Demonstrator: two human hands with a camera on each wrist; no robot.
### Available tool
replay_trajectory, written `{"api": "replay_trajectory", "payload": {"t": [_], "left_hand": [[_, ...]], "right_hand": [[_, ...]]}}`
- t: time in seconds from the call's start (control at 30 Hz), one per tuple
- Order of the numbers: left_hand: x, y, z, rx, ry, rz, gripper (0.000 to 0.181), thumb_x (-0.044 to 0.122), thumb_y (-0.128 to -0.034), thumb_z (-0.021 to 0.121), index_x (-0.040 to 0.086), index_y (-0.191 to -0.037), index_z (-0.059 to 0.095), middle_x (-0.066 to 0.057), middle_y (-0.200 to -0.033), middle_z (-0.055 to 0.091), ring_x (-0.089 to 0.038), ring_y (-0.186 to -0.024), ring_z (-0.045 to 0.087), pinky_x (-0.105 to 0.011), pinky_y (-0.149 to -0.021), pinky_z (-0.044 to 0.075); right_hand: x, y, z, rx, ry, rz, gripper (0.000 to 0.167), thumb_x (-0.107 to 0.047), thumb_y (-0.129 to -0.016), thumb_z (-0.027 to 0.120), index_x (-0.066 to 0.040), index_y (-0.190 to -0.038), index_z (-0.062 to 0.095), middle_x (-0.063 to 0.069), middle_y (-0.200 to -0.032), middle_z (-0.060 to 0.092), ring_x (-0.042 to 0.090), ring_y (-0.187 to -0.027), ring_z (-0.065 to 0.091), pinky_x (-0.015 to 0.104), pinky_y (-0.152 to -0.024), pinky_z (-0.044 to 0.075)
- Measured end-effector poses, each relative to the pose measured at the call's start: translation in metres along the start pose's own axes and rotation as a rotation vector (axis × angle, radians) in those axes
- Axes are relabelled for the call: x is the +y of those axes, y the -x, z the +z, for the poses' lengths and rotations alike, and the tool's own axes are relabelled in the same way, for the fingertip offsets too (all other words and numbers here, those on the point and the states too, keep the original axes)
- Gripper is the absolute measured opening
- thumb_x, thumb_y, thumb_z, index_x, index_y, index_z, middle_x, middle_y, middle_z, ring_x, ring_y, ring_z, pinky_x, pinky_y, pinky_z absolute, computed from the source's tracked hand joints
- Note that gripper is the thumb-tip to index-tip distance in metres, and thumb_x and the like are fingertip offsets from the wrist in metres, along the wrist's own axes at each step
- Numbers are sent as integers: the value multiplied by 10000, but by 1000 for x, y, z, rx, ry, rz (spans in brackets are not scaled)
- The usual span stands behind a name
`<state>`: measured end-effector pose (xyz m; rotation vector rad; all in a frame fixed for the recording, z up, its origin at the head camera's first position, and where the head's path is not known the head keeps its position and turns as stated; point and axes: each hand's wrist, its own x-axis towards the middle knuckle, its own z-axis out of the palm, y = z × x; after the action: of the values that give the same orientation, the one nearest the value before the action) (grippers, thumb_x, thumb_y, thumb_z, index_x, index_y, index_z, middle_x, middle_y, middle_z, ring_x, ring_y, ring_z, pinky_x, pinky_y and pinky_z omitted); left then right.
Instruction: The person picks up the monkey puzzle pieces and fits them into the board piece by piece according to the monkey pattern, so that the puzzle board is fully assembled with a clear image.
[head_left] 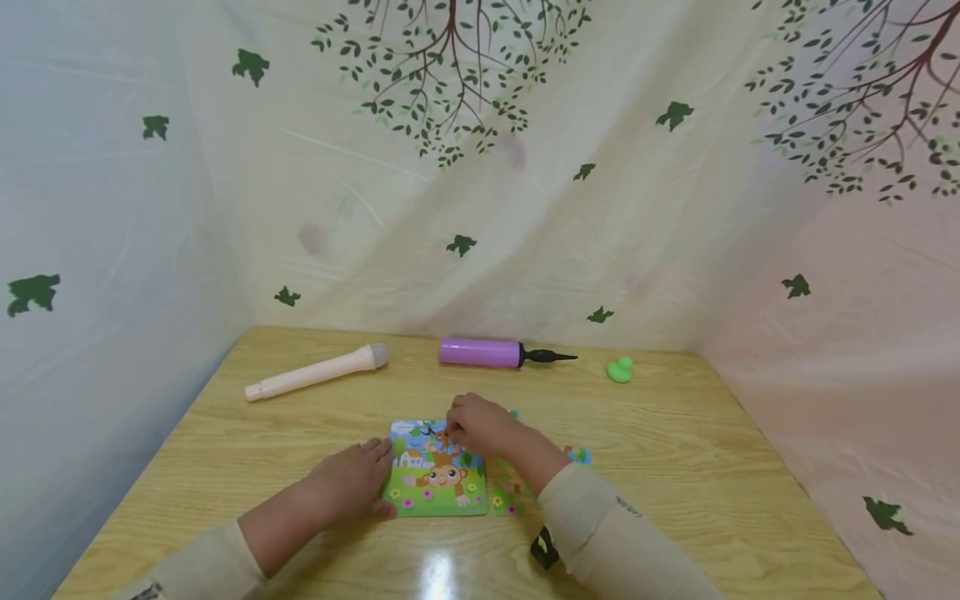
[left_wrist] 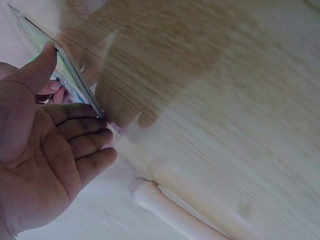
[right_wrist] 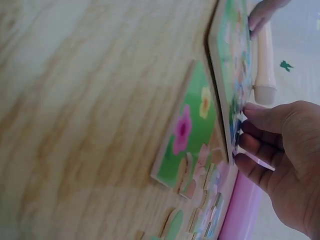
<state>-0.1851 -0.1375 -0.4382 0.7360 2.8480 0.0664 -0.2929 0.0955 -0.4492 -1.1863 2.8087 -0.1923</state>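
A square puzzle board [head_left: 438, 498] with a monkey, a house and flowers lies on the wooden table. Along its left edge rests my left hand [head_left: 348, 483], fingers extended; the left wrist view shows the thumb on the rim and the palm of this hand [left_wrist: 45, 145] beside it. Over the board's upper right part is my right hand [head_left: 483, 425], fingers bent and fingertips down on the picture. In the right wrist view, thumb and fingertips of this hand [right_wrist: 290, 145] touch the board [right_wrist: 227, 75]; whether a piece is between them cannot be told.
Right of the board lie a green flower section [right_wrist: 192, 125] and loose pieces [head_left: 577, 454], partly under my right arm. A black object [head_left: 543, 548] is near the right sleeve. Farther back are a pale microphone [head_left: 318, 373], a purple pump [head_left: 480, 352] and a green duck [head_left: 620, 370].
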Motion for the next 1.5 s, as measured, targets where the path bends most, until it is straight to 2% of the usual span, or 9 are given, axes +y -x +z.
{"api": "replay_trajectory", "payload": {"t": [0.1, 0.2, 0.37, 0.57, 0.93, 1.13, 1.5], "left_hand": [[1, 0, 0, -1, 4, -2, 851, 521, -846, 700, -77, -1402, 461, -225, -1502, 423, -377, -1406, 388, -511, -1168, 337], [2, 1, -1, -5, 8, -2, 849, 520, -849, 699, -76, -1404, 460, -226, -1503, 421, -378, -1408, 385, -510, -1169, 335], [2, 1, 0, -8, 8, -2, 853, 522, -851, 695, -80, -1406, 454, -228, -1506, 416, -378, -1409, 383, -510, -1172, 330], [1, 1, 0, -9, 6, 2, 847, 523, -857, 687, -78, -1407, 454, -226, -1508, 413, -376, -1412, 380, -513, -1171, 330], [2, 0, 0, -6, 1, 2, 854, 520, -852, 694, -86, -1403, 454, -235, -1504, 414, -382, -1406, 386, -513, -1166, 338], [1, -1, 2, -9, 3, 3, 848, 522, -854, 692, -79, -1405, 457, -230, -1507, 414, -376, -1408, 385, -507, -1167, 339], [2, 1, 0, -1, 1, 7, 840, 509, -853, 700, -80, -1402, 460, -231, -1502, 420, -380, -1403, 393, -512, -1165, 341]], "right_hand": [[2, 2, -1, -10, -42, 22, 90, -182, -976, 614, -163, -975, 701, -65, -992, 603, 118, -1001, 558, 254, -888, 520], [2, 7, -5, -39, -64, 36, 136, -233, -967, 640, -155, -1069, 681, -45, -1050, 607, 139, -1038, 555, 281, -907, 520], [0, 13, -7, -90, -11, -12, 298, -356, -918, 694, -166, -1146, 664, -37, -1098, 593, 145, -1044, 529, 283, -904, 510], [1, 17, -3, -65, 13, -21, 303, -372, -930, 669, -186, -1169, 667, -44, -1117, 596, 134, -1062, 529, 272, -921, 505], [-2, 17, 0, -9, 91, -56, 187, -342, -950, 651, -209, -1079, 673, -49, -1044, 611, 121, -975, 545, 259, -851, 514], [-7, 12, 0, -19, 174, -25, 118, -338, -961, 635, -234, -998, 676, -68, -978, 587, 115, -938, 546, 240, -789, 516], [-6, 9, -1, -16, 102, 16, 102, -314, -946, 661, -214, -925, 667, -80, -901, 560, 112, -898, 530, 249, -776, 506]]}}
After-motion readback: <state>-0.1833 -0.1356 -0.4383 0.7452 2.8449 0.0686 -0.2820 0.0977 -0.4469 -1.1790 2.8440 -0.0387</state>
